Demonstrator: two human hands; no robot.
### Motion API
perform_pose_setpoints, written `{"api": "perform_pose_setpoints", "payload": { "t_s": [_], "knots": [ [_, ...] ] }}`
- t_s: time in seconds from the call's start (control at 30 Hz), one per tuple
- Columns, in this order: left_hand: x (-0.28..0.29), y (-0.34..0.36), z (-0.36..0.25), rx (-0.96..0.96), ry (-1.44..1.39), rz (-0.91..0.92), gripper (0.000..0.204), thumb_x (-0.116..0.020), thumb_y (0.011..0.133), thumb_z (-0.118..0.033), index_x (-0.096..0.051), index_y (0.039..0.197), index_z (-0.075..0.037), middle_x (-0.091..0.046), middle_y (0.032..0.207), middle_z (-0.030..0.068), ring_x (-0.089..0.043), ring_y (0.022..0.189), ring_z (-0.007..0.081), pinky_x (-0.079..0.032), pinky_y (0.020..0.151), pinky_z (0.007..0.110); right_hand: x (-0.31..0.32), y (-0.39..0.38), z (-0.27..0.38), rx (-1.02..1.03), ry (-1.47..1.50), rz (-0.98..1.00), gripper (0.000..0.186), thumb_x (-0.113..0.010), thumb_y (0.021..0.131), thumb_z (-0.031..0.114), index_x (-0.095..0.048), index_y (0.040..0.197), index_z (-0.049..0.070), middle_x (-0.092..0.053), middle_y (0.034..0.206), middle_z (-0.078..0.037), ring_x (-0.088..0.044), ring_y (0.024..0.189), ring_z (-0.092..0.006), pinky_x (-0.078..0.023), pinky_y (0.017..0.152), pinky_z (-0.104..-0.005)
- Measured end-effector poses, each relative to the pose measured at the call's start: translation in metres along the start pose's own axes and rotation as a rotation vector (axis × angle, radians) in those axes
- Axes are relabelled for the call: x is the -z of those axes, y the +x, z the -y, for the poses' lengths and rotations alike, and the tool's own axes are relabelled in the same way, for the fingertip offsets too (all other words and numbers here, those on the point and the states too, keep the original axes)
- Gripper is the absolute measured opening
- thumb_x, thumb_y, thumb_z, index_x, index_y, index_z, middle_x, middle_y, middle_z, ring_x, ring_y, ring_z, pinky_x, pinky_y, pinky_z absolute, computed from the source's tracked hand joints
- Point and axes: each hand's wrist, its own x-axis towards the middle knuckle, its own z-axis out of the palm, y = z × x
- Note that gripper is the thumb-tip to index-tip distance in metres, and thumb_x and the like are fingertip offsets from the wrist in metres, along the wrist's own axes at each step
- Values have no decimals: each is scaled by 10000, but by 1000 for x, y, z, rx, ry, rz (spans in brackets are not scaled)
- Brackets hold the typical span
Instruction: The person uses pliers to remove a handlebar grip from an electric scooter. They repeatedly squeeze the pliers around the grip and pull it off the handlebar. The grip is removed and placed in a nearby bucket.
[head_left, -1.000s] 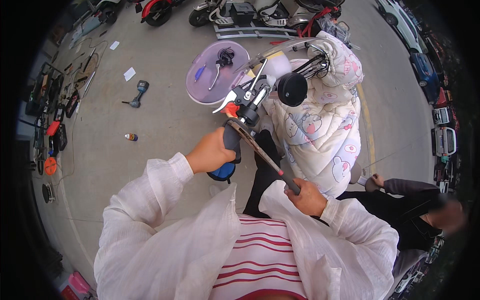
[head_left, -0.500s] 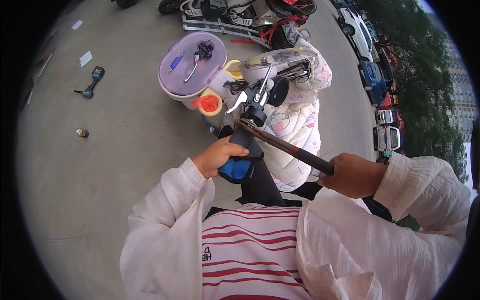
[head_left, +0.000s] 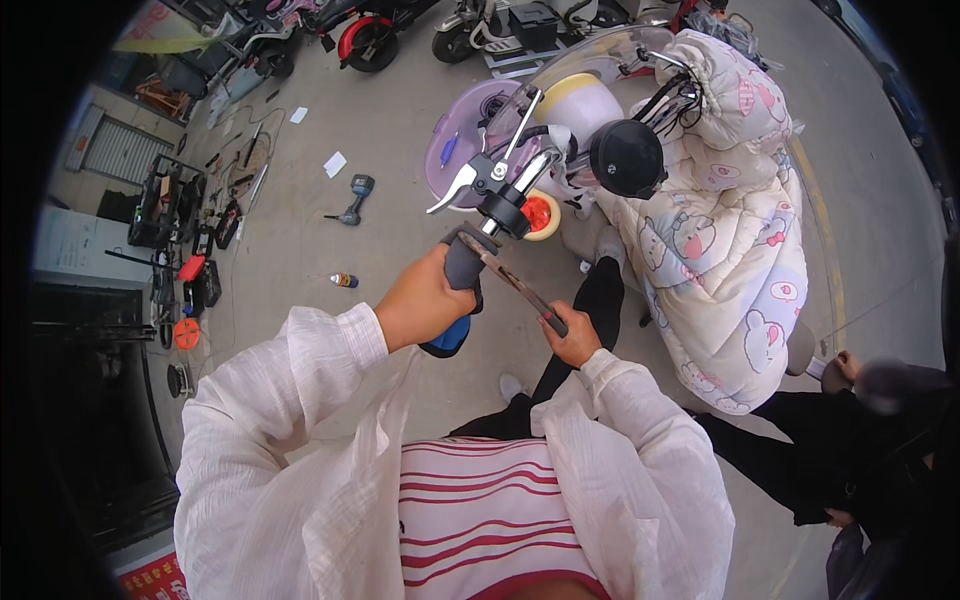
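Observation:
My left hand (head_left: 425,298) is closed round a dark grey rubber grip (head_left: 464,262) on the end of a scooter's handlebar (head_left: 533,172). A blue-and-black padded piece (head_left: 447,338) shows under that hand. My right hand (head_left: 573,337) holds a long metal hand tool (head_left: 512,280) by its dark handle. The tool's brownish head lies against the grip where it meets the bar; its exact kind is unclear. Just beyond, a silver brake lever (head_left: 455,188) and a black clamp (head_left: 503,212) sit on the bar. A round black mirror or lamp (head_left: 627,158) stands to their right.
A quilted cover (head_left: 715,250) drapes over the scooter. Behind the bar is a purple-lidded bucket (head_left: 440,155). A cordless drill (head_left: 354,198) and a small can (head_left: 344,281) lie on the ground. Tools (head_left: 205,270) are spread at left. A person in dark clothes (head_left: 850,440) is at right.
My view has swung left, bringing the tools and shopfront in. My left hand now wraps over the grip from above. My right hand has come closer in, still holding the tool.

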Motion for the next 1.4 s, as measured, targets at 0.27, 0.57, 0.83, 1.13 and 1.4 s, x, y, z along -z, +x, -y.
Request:
{"api": "perform_pose_setpoints", "payload": {
  "t_s": [0.27, 0.57, 0.83, 1.13, 1.4],
  "knots": [
    [4, 9, 3, -216, 244, -116, 454, -654, 740, -118, -470, 1122, 41, -637, 821, 244, -641, 758, 411, -517, 707, 414, -95, 58, -22, 67, 282, -51, 141, -648, 838, 107, -558, 926, 41, -605, 813, -189, -612, 751, -391, -485, 660, -389],
    [22, 35, 32, -269, -170, 324, 484, -665, 755, -97, -486, 1195, -3, -626, 984, 133, -616, 880, 237, -492, 811, 345, 100, -66, 184, -489, -419, 288, 259, -653, 883, 256, -584, 925, 10, -592, 730, -241, -596, 721, -442, -459, 633, -472],
    [11, 47, 58, -131, -1072, 874, 510, -626, 798, -76, -486, 1287, -36, -605, 1140, 74, -603, 1002, 160, -498, 882, 310, 102, 48, 432, -888, -1228, 1054, 297, -514, 988, 236, -630, 1186, 49, -630, 812, -156, -675, 797, -341, -565, 782, -402],
    [1, 31, 47, 61, -899, 516, 321, -622, 768, -71, -553, 1070, 14, -613, 899, 50, -588, 740, 126, -486, 651, 289, 151, 5, 321, -793, -737, 575, 352, -636, 910, 300, -642, 932, -51, -652, 739, -184, -645, 700, -309, -489, 707, -405],
    [12, 16, 15, -20, -16, 85, 444, -654, 746, -120, -500, 1122, 61, -637, 814, 192, -642, 722, 288, -509, 680, 355, 29, 1, 22, -15, -68, 78, 133, -648, 857, 137, -571, 926, 53, -625, 768, -207, -605, 760, -446, -480, 637, -453]
  ]
}}
